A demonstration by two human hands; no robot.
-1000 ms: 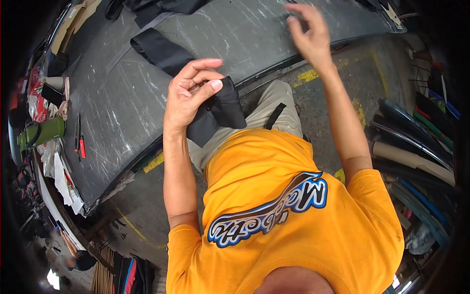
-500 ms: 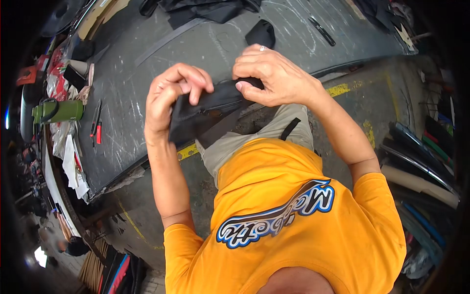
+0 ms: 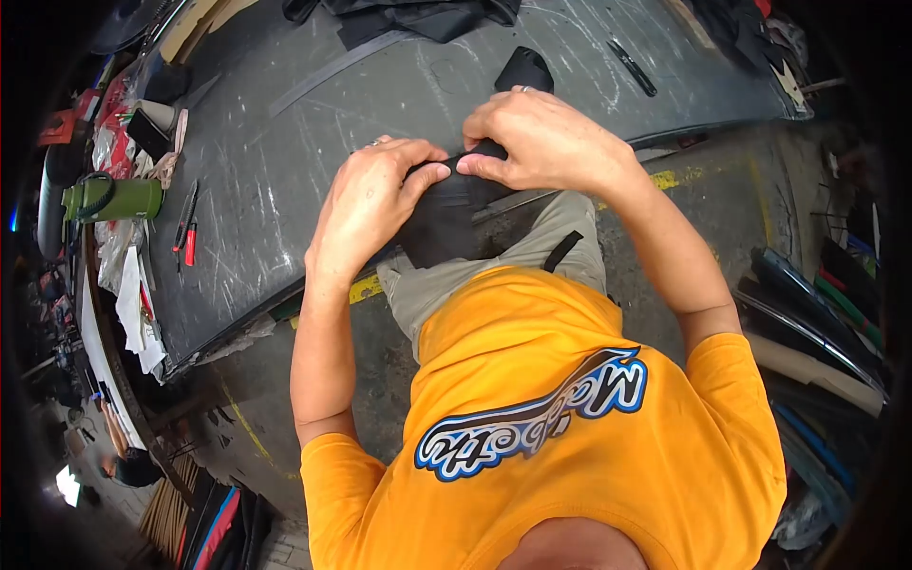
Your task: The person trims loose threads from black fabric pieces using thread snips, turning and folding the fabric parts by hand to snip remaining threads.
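Note:
Both my hands pinch the black fabric piece (image 3: 442, 220) along its upper edge, at the near edge of the dark table (image 3: 313, 142). My left hand (image 3: 375, 198) has thumb and fingers pressed together on the fabric. Close to its right, my right hand (image 3: 537, 142) grips the same edge, with a ring on one finger. The fabric hangs down in front of the light trousers. A black end of material (image 3: 525, 70) lies on the table just beyond my right hand.
More black fabric (image 3: 418, 17) lies at the table's far side. A black cutter (image 3: 632, 66) is at the upper right. At the left are a red and black pen-like tool (image 3: 191, 244), a green bottle (image 3: 123, 199) and papers. Rolls (image 3: 807, 366) stand at the right.
My left hand has moved right and closed on the fabric's upper edge beside my right hand. Since the earliest frame, my right hand has come in from the upper right and taken hold of the fabric.

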